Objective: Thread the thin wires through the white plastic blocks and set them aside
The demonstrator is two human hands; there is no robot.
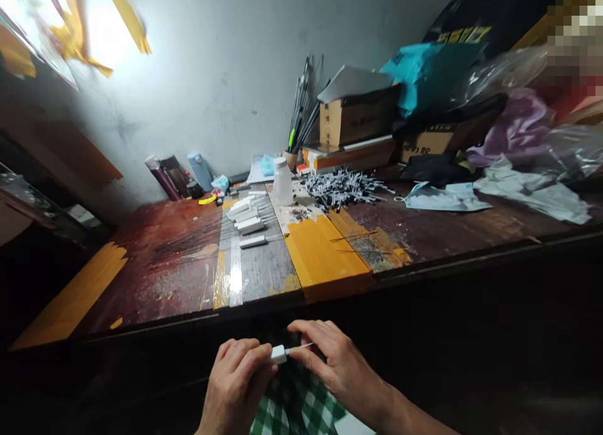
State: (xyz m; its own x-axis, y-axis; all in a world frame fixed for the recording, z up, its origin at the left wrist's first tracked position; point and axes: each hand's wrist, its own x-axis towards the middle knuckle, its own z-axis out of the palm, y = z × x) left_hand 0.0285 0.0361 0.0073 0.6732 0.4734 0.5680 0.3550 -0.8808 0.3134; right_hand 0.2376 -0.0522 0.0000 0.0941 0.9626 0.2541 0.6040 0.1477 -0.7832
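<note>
Below the table's front edge, my left hand (242, 378) is closed round a small white block (278, 354), whose right end sticks out past the fingers. A thin pale stick (301, 345) extends from that end towards the right. My right hand (330, 359) has its thumb at the stick near the block, with the index finger curved above it. Both hands are close together over a green checked cloth (315, 407). On the table, several similar white pieces (249, 226) with thin rods lie on a grey strip.
A pile of small black and white parts (346, 187) lies behind orange tape (325, 250). A translucent bottle (282, 182) stands beside it. Cardboard boxes (358, 118), a face mask (445, 198) and plastic bags are at the right. Bottles (200, 171) stand along the wall.
</note>
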